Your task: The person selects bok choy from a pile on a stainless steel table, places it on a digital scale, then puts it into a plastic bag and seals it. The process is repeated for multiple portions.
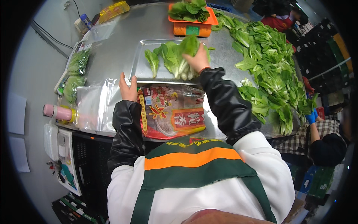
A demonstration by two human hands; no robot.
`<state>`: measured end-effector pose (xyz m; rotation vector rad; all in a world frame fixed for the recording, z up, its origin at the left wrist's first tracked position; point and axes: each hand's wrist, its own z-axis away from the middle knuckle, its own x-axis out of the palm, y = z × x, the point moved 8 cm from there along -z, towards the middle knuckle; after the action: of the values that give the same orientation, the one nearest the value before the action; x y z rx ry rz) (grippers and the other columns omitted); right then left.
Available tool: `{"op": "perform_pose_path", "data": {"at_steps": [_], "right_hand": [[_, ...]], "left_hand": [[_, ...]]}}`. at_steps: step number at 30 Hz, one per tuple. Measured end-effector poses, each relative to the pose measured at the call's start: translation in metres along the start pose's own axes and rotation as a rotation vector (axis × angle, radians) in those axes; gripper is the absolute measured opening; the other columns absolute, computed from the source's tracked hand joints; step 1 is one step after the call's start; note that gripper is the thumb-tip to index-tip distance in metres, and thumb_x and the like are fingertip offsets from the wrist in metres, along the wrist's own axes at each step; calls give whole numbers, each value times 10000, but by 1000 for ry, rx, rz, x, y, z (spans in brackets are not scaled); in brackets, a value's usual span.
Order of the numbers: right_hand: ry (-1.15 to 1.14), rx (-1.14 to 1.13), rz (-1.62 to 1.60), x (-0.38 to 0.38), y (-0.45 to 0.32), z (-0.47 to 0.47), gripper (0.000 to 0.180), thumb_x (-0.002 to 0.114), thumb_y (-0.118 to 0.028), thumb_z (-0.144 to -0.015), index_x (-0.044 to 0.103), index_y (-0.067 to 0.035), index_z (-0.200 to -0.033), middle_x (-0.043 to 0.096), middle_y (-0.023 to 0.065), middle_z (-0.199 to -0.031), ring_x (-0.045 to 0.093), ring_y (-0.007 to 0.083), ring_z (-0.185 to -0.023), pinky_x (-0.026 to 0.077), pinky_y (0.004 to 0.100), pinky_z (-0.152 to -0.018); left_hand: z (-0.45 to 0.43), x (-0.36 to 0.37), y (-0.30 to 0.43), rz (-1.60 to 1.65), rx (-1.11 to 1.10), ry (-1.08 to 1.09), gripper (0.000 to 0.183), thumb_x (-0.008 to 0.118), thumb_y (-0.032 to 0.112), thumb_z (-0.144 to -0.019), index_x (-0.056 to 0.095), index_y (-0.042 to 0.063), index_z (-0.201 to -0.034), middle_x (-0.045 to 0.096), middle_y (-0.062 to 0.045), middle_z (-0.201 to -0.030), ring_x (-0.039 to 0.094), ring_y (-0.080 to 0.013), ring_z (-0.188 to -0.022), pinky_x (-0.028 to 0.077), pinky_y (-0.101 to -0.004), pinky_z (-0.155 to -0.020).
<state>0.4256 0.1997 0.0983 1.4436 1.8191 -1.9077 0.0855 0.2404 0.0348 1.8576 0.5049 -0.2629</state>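
Note:
A shallow metal tray (142,70) lies on the steel table, with several heads of leafy greens (169,57) side by side and a smaller one (152,62) apart at the left. Over the tray's right part, my right hand (200,59) grips a leafy green (190,44) by its side. My left hand (128,88) is at the tray's lower left corner, fingers apart, holding nothing. Behind the tray, an orange digital scale (179,29) carries more loose greens (190,10). A printed rice sack (165,112) lies flat between the tray and my body.
A large heap of greens (268,58) covers the table's right side. Clear plastic bags (91,107), bagged greens (78,63) and a pink bottle (57,112) are at the left. A co-worker's blue-gloved hand (310,116) touches greens at the lower right; another person stands beyond the heap.

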Motion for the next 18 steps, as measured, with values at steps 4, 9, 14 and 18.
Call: {"op": "perform_pose_path", "data": {"at_steps": [4, 9, 14, 18], "right_hand": [[-15, -1, 122, 27, 15, -4, 945, 693, -440, -728, 221, 51, -1384, 402, 280, -1280, 405, 398, -1190, 348, 434, -1003], [79, -242, -75, -17, 29, 15, 710, 574, -345, -847, 299, 80, -1344, 361, 293, -1356, 345, 394, -1276, 287, 406, -1057], [385, -116, -243, -73, 72, 88, 402, 540, -105, -861, 464, 37, -1229, 502, 213, -1214, 485, 323, -1131, 385, 361, -946], [55, -286, -71, -53, 68, 173, 255, 560, -37, -831, 572, 9, -1081, 600, 161, -1067, 560, 310, -1038, 425, 366, -907]], "left_hand": [[-1, 42, -19, -135, -45, -142, 477, 478, 218, -905, 396, -15, -1314, 356, -235, -1321, 394, -367, -1206, 324, -405, -1015], [16, 53, -8, 94, -22, -59, 440, 479, 179, -903, 413, 12, -1304, 368, -248, -1267, 425, -379, -1147, 357, -418, -970], [11, 96, 18, 150, -119, -240, 530, 544, 217, -884, 364, 2, -1333, 330, -283, -1327, 378, -417, -1198, 311, -430, -1011], [27, 78, 47, 124, 146, -136, 584, 626, 180, -827, 374, 25, -1331, 320, -235, -1359, 327, -378, -1255, 335, -403, -1007]]}}
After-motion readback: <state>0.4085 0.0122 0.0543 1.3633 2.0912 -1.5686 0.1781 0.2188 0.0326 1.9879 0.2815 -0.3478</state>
